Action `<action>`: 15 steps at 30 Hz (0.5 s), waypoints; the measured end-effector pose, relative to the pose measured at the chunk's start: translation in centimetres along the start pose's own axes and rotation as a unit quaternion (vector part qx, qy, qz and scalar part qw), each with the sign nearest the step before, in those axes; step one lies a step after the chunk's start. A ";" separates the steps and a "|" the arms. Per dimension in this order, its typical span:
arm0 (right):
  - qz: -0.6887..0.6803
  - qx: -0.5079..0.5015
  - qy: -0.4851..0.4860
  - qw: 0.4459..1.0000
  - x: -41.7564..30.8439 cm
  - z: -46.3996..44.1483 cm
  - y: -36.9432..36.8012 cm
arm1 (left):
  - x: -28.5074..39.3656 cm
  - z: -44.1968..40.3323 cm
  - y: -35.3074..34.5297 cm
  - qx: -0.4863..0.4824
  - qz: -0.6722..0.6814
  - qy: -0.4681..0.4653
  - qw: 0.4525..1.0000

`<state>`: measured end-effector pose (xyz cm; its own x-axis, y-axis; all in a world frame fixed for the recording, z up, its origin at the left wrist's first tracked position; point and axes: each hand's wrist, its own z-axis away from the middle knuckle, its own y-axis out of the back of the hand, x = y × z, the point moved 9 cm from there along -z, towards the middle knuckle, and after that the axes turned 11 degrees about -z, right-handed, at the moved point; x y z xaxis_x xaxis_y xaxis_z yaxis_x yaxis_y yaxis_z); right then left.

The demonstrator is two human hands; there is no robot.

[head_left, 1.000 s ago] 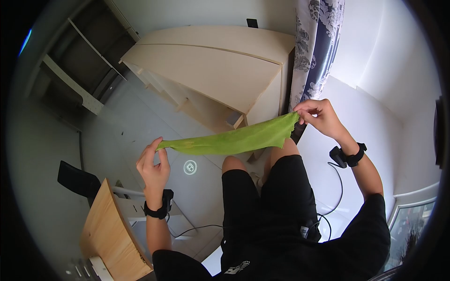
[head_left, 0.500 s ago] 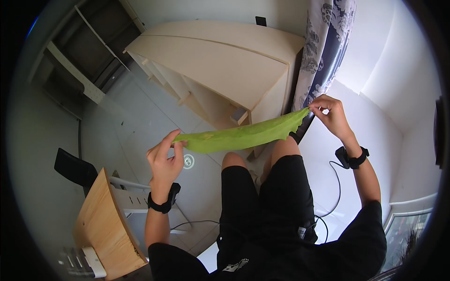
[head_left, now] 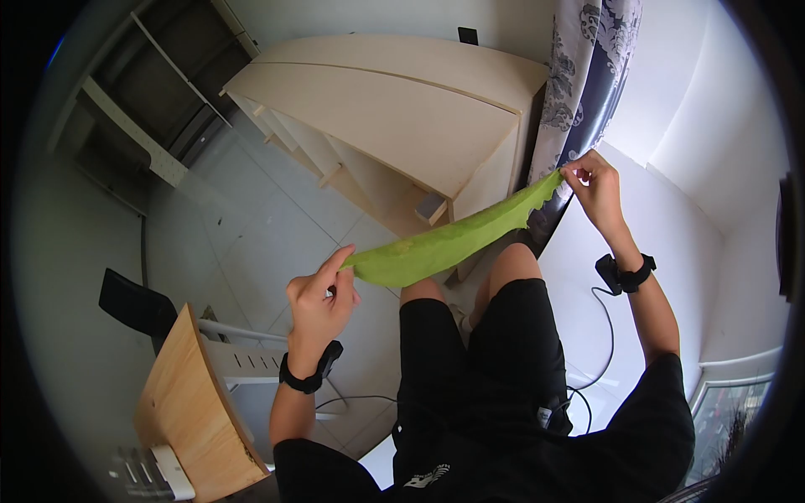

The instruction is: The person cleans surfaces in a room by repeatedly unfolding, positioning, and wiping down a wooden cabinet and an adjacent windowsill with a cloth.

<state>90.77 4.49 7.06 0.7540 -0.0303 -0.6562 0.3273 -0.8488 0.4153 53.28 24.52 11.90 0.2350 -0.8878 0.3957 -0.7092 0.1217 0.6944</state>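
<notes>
A long green cloth or leaf-like sheet [head_left: 453, 243] hangs stretched between my two hands above my knees, its right end higher than its left. My left hand [head_left: 323, 298] pinches the left end between thumb and finger. At the upper right, my right hand [head_left: 594, 186] pinches the other end in front of the curtain. The lower edge near the right end looks ragged. Each wrist wears a black band with a small device.
A pale wooden cabinet [head_left: 394, 109] with open compartments stands ahead. The patterned curtain [head_left: 579, 84] hangs beside it. At the lower left are a wooden desktop [head_left: 193, 402] and a black chair back [head_left: 137, 302]. A black cable [head_left: 610, 335] runs near my right wrist.
My left hand has moved right and slightly down over the last second. My right hand has risen and shifted right, so the green sheet slants more steeply and spans a shorter width.
</notes>
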 end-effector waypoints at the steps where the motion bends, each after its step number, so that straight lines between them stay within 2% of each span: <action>1: 0.004 0.012 -0.014 1.000 0.2 -0.2 0.1 | -0.1 -0.1 -0.1 -0.010 0.008 0.013 1.000; 4: -0.036 0.034 -0.043 0.998 2.0 -1.1 0.2 | -0.7 -0.6 -0.4 -0.040 0.054 0.070 0.995; 6: -0.141 0.077 -0.072 0.984 3.1 -2.5 -0.1 | -1.2 -1.5 -0.8 -0.058 0.115 0.130 0.983; 9: -0.256 0.105 -0.134 0.952 2.0 -4.4 -0.9 | -1.2 -3.5 -1.2 -0.016 0.248 0.163 0.955; 11: -0.314 0.131 -0.143 0.929 1.5 -6.0 -1.8 | -1.1 -5.5 -1.8 0.036 0.255 0.135 0.957; 13: -0.276 0.126 -0.138 0.943 3.1 -8.0 -3.8 | -1.4 -7.5 -3.1 0.073 0.251 0.107 0.959; 15: -0.219 0.144 -0.079 0.962 3.2 -9.7 -5.7 | -2.5 -9.7 -5.2 0.093 0.236 0.079 0.964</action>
<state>96.82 14.34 8.75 0.4762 0.3027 -0.8256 0.4054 -0.9087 -0.0993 62.83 30.40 13.19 -0.0560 -0.6726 0.7379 -0.8651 0.4016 0.3005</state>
